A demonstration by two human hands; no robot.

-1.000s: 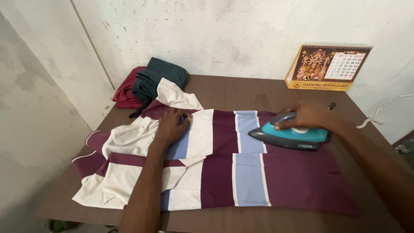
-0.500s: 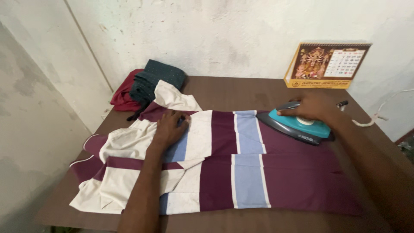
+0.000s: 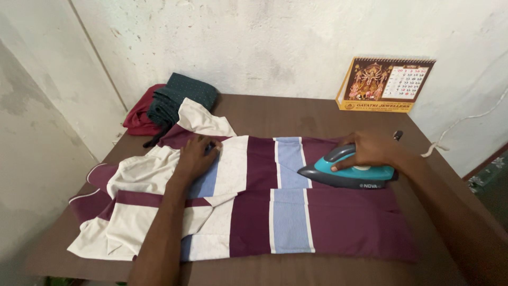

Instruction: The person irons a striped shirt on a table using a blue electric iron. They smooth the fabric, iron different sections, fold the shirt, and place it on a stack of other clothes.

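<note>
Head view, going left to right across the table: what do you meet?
Folded red cloth → folded dark green cloth → left hand pressing the striped shirt → teal iron under the right hand → desk calendar.

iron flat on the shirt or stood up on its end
Flat: the teal iron lies soleplate-down on the maroon striped shirt, right hand on its handle.

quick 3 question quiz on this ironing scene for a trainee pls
1. True or false: the right hand grips the handle of the teal iron.
2. What does the left hand press flat on? A) the desk calendar B) the striped shirt C) the folded clothes
3. Which way does the iron's pointed tip face, seen from the head camera?

Key
1. True; the iron sits on the maroon part of the striped shirt.
2. B; the desk calendar and the folded clothes lie near the wall, untouched.
3. Left, toward the left hand.
</note>
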